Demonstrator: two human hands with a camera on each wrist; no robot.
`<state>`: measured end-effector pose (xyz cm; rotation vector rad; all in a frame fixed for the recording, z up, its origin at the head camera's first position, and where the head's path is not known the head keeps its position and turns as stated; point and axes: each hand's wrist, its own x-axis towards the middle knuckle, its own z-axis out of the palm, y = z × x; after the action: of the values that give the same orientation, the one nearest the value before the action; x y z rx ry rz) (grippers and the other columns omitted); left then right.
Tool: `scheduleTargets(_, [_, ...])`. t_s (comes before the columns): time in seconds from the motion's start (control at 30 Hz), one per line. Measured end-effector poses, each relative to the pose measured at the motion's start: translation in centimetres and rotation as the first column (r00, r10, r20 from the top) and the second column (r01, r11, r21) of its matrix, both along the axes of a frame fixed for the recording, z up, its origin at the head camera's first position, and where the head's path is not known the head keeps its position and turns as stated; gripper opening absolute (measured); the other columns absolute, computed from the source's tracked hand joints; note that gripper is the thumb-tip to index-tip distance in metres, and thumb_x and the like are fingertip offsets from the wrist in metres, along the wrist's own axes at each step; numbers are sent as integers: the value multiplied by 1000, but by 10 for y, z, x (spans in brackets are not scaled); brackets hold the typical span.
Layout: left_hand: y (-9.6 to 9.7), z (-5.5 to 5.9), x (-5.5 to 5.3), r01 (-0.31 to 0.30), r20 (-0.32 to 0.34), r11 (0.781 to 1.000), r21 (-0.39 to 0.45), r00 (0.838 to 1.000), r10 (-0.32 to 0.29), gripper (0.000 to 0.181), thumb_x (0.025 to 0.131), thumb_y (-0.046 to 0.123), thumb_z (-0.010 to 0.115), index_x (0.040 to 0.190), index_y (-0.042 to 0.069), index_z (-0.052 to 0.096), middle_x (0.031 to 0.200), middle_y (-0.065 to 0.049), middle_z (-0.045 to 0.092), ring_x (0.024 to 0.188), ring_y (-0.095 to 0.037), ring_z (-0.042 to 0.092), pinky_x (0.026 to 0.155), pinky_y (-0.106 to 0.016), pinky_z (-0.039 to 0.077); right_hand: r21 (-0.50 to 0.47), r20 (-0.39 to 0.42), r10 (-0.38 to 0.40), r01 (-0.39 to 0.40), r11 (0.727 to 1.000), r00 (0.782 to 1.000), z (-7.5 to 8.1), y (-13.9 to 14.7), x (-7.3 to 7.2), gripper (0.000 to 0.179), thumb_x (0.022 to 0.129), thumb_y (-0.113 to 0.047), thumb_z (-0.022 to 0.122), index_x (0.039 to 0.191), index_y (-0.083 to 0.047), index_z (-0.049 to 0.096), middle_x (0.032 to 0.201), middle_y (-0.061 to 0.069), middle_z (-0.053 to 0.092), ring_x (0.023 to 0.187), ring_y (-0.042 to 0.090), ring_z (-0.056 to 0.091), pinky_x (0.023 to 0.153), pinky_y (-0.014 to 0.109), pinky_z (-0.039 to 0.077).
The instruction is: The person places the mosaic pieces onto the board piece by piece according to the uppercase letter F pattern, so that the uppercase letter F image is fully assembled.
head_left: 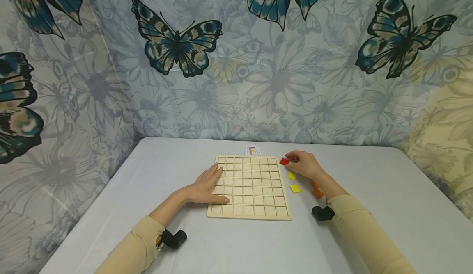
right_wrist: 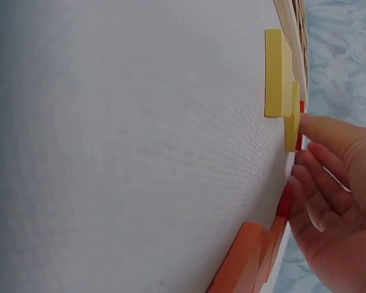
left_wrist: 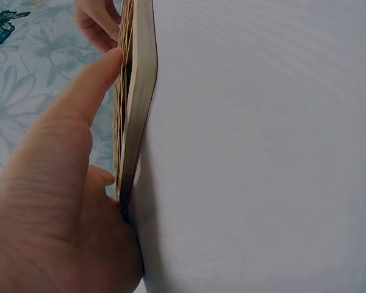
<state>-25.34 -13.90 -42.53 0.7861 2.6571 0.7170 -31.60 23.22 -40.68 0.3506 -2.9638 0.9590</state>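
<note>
The left hand (head_left: 203, 188) lies spread over the left edge of a wooden grid board (head_left: 251, 188), its thumb reaching across the near squares. In the left wrist view that thumb (left_wrist: 79, 110) runs along the board's rim. Just past the board's far right corner, the right hand (head_left: 304, 164) pinches a red square tile (head_left: 284, 161) between thumb and fingertips. In the right wrist view its thumb overlaps that red tile (right_wrist: 301, 128). Two yellow tiles (head_left: 295, 188) lie nearer, beside the board's right side.
Orange tiles (head_left: 318, 193) lie under the right forearm, with another red tile (right_wrist: 285, 200) beside them in the right wrist view. A small card with a coloured grid pattern (head_left: 252, 150) sits behind the board. A butterfly-print cloth (head_left: 277, 81) hangs behind the white table (head_left: 184, 155).
</note>
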Motion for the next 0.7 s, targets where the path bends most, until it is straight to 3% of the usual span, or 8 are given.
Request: scheduleTargets(0.7, [0,0,0,17,-17,1000,-25,1000,-17,111,83,62,64,156,2,6,161,-19,-9,148,-31,-8,118,-48,-1,15,-33,-12,13,1000,999,-3,-1,-1,35,89,-14,71,120,2,66,109,17,66,96,31,56,84,44,48])
